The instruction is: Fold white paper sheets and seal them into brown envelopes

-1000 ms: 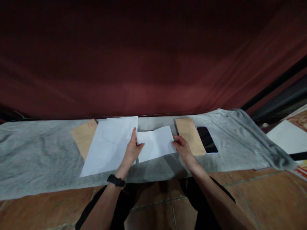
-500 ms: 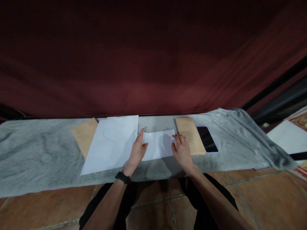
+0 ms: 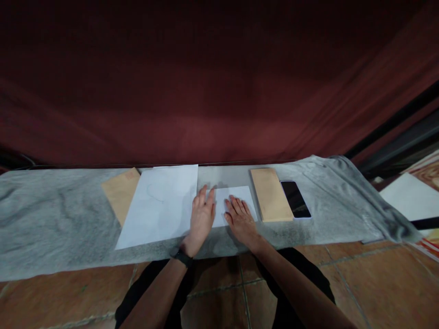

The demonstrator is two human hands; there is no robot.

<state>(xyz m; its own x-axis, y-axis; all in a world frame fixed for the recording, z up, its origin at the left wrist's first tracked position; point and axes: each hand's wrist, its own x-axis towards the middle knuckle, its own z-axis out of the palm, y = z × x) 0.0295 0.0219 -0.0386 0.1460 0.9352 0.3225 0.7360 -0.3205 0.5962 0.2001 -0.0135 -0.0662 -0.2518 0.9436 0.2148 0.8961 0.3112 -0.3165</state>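
Note:
A folded sheet of white paper (image 3: 249, 201) lies flat in front of me. My right hand (image 3: 240, 221) rests palm down on its middle with the fingers spread. Over its left end lies my left hand (image 3: 202, 214), fingers stretched forward, a dark watch on the wrist. Left of that hand is a stack of larger white sheets (image 3: 161, 205) with a faint curved line on the top one. A brown envelope (image 3: 120, 192) pokes out from under the stack. To the right of the folded paper sits a pile of brown envelopes (image 3: 272, 196).
A phone (image 3: 295, 199) with a dark screen lies beside the brown pile. Grey cloth (image 3: 336, 201) covers the long narrow bench. A dark red curtain (image 3: 219, 128) hangs behind it. More papers (image 3: 411, 194) are at the far right; tiled floor (image 3: 219, 297) shows below.
My right hand has moved left from the paper's right edge onto its middle and flattened out. My left hand has shifted slightly right, onto the paper's left end.

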